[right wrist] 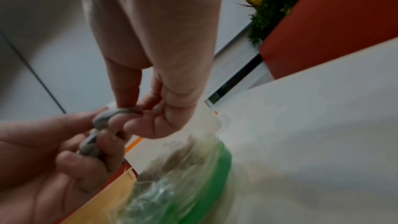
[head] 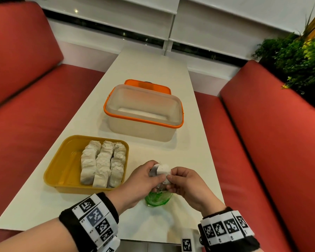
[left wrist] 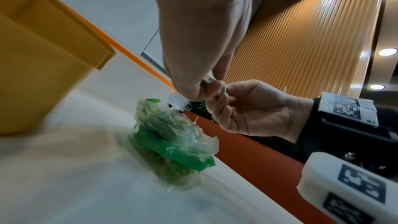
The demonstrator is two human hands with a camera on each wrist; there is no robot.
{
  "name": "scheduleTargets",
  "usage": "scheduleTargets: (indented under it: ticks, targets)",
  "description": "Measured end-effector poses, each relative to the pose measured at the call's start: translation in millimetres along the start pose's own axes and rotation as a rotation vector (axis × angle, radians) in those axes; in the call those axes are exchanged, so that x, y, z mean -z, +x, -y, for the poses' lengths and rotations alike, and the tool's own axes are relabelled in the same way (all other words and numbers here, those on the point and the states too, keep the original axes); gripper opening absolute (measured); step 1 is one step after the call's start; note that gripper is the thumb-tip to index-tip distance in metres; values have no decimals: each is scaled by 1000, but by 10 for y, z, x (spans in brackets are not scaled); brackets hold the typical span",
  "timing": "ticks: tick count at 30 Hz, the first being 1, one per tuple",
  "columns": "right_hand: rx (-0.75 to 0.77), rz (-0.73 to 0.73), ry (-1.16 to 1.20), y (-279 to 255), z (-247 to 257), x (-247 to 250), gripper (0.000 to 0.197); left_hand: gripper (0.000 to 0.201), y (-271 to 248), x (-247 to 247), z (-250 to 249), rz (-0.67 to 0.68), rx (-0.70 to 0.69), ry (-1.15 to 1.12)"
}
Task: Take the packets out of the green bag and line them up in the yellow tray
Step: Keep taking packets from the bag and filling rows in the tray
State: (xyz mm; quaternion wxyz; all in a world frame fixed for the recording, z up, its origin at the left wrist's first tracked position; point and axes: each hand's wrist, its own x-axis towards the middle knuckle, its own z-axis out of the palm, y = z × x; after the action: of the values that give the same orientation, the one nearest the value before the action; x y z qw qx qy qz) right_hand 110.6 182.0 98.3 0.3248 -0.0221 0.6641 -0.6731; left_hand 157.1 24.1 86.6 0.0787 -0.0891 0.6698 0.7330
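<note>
Both hands hold one white packet (head: 163, 170) just above the crumpled green bag (head: 158, 198), which lies on the white table near its front edge. My left hand (head: 154, 176) pinches the packet from the left and my right hand (head: 171, 179) from the right. In the right wrist view the packet (right wrist: 107, 117) looks grey and twisted between the fingers, above the bag (right wrist: 183, 176). The left wrist view shows the bag (left wrist: 172, 139) beneath both hands. The yellow tray (head: 62, 160) sits to the left and holds several white packets (head: 102, 164) in three rows against its right side.
A clear box with an orange rim (head: 144, 113) stands behind the tray at mid-table, an orange lid (head: 147, 84) beyond it. Red benches (head: 271, 142) flank the table. A green plant (head: 298, 57) is at the far right.
</note>
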Motion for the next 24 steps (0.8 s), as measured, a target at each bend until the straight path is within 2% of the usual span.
scheduleTargets:
  ticks: [2, 5, 7, 8, 14, 17, 21, 24]
  targets:
    - [25, 38, -22, -26, 38, -3, 4, 14, -4, 6, 0, -42, -24, 57]
    - [84, 44, -169, -41, 64, -14, 20, 17, -43, 31, -10, -26, -26, 137]
    - [132, 31, -254, -39, 63, -63, 14, 17, -92, 43, -18, -13, -28, 149]
    - [148, 15, -293, -38, 69, -97, 10, 18, -114, 51, -22, -16, -31, 148]
    - [240, -92, -420, -21, 131, -346, 13, 25, -242, 200, -80, -49, -41, 169]
    - [288, -119, -578, -37, 184, -481, 24, 25, -306, 330, -115, -67, -25, 174]
    - [321, -62, -816, -35, 297, -739, 18, 26, -421, 569, -143, -133, -33, 203]
    - [313, 33, -938, 11, 427, -986, 19, 27, -530, 785, -142, -203, -41, 204]
